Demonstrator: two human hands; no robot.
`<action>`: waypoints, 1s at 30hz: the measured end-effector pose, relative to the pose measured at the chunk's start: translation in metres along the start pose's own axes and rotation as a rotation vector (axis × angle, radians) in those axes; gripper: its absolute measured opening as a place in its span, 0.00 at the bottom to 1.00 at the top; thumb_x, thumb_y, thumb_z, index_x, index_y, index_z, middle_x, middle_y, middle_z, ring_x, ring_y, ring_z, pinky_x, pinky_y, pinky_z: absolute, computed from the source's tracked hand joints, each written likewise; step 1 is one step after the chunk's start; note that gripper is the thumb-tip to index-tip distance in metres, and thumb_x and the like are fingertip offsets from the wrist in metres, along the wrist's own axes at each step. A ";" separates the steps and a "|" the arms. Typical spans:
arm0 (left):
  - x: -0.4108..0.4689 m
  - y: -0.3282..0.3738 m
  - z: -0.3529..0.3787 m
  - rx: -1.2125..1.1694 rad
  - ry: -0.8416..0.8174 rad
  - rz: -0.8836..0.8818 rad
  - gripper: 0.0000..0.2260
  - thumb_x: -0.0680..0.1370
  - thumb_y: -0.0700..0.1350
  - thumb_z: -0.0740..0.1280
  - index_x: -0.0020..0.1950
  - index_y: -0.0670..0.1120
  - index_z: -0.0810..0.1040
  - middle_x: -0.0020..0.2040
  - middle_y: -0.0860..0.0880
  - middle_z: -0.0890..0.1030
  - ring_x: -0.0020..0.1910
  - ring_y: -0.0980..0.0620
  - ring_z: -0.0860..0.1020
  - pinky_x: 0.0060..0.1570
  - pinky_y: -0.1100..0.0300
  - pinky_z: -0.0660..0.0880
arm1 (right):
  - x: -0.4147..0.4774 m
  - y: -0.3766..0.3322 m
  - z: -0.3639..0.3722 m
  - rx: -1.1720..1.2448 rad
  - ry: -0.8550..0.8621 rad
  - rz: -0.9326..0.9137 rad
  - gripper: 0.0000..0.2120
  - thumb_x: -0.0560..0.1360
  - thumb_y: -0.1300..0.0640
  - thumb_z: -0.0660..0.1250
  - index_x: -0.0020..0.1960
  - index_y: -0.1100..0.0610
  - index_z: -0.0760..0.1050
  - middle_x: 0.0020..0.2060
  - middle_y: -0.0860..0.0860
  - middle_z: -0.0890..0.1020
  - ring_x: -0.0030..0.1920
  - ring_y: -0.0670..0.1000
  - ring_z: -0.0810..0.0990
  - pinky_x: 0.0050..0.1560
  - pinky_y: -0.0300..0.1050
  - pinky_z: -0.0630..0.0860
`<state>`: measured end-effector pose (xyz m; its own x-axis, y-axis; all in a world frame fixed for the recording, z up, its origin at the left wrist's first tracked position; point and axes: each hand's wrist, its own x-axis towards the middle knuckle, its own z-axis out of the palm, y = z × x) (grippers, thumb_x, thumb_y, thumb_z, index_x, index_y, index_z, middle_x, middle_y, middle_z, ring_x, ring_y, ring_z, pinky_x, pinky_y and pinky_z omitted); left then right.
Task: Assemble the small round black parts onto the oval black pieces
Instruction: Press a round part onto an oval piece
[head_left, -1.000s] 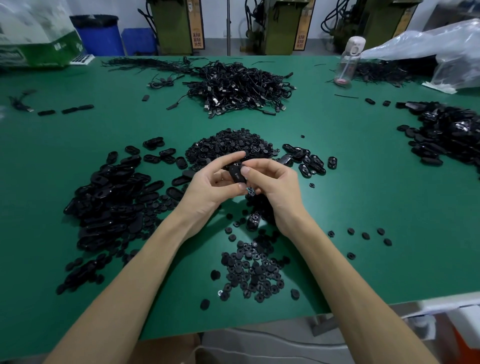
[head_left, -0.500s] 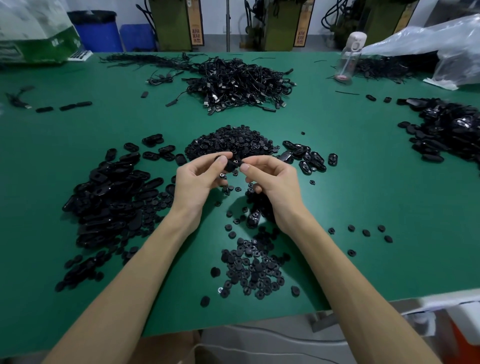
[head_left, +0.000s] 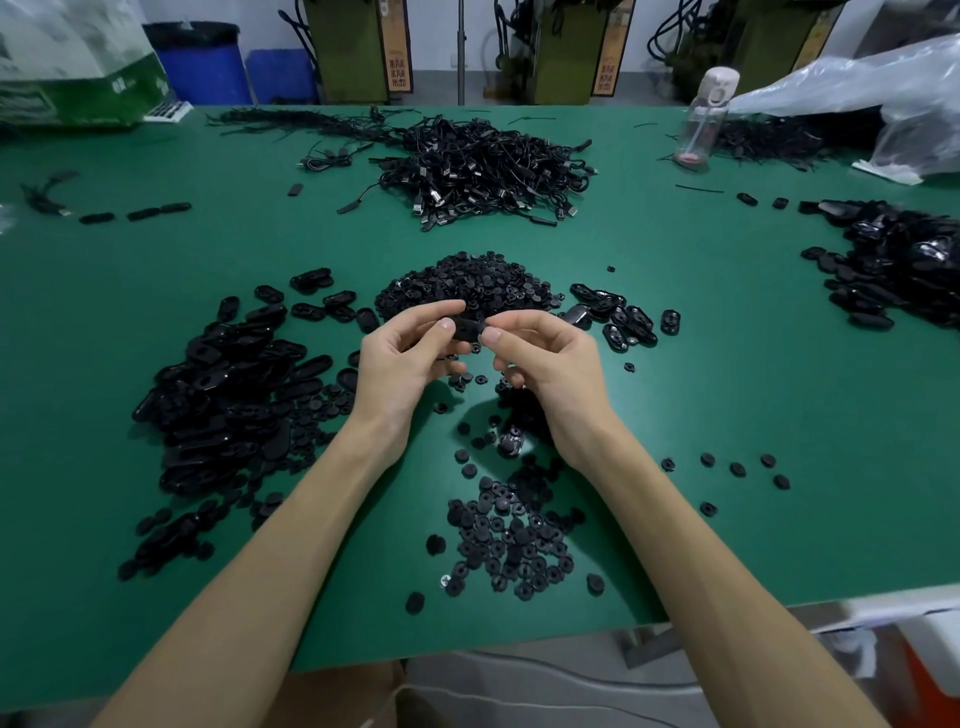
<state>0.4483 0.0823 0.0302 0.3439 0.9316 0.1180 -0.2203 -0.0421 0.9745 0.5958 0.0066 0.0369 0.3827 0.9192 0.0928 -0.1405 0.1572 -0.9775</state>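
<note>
Aloft, matte oval piece (head_left: 467, 329).

Oval black piece (head_left: 466, 329) held above the table, small round black parts (head_left: 511, 540) heaped nearby, oval black pieces (head_left: 228, 395) piled left.

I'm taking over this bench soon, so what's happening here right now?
A person is assembling parts at a green table. The left hand and right hand pinch one oval black piece between their fingertips above the table. Whether a round part is on it cannot be told. Loose small round black parts lie nearest the person, a heap of oval pieces to the left.
</note>
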 end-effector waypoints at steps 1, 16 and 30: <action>0.000 0.000 0.000 0.010 0.005 0.009 0.08 0.82 0.37 0.68 0.59 0.42 0.85 0.48 0.43 0.86 0.45 0.51 0.84 0.44 0.59 0.81 | 0.000 0.000 0.000 0.018 -0.016 -0.002 0.04 0.74 0.59 0.77 0.48 0.53 0.85 0.39 0.50 0.85 0.37 0.47 0.78 0.38 0.41 0.72; -0.002 -0.002 0.004 0.092 -0.065 0.036 0.08 0.80 0.36 0.71 0.58 0.38 0.85 0.51 0.41 0.87 0.50 0.43 0.87 0.49 0.56 0.84 | 0.000 0.005 -0.001 -0.201 0.144 -0.051 0.03 0.75 0.62 0.76 0.47 0.59 0.84 0.37 0.51 0.86 0.35 0.43 0.80 0.38 0.35 0.76; -0.001 -0.006 0.004 0.165 -0.042 0.068 0.07 0.80 0.36 0.71 0.57 0.39 0.85 0.50 0.43 0.87 0.49 0.45 0.87 0.48 0.55 0.84 | -0.002 0.005 0.003 -0.449 0.194 -0.156 0.02 0.75 0.61 0.75 0.45 0.55 0.84 0.37 0.49 0.86 0.38 0.45 0.82 0.43 0.41 0.79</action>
<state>0.4527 0.0802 0.0249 0.3723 0.9087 0.1888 -0.0922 -0.1662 0.9818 0.5915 0.0072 0.0326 0.5362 0.8065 0.2491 0.3215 0.0777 -0.9437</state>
